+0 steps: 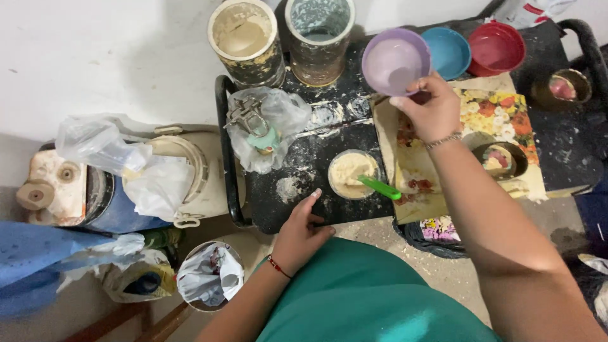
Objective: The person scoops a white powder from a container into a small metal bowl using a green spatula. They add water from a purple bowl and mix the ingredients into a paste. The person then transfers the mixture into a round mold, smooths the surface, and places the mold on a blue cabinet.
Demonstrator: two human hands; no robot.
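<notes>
From the head camera, the right hand (432, 109) pinches the near rim of a lilac plastic bowl (394, 60), held tilted above the black tray (304, 158), beside a blue bowl (448, 50) and a red bowl (496, 47). The lilac bowl looks light, stiff and smooth, likely slippery with powder; the rim seems the best hold. The left hand (301, 231) rests flat and empty on the tray's edge, near a cup of cream paste (351, 172) with a green spatula (379, 187).
</notes>
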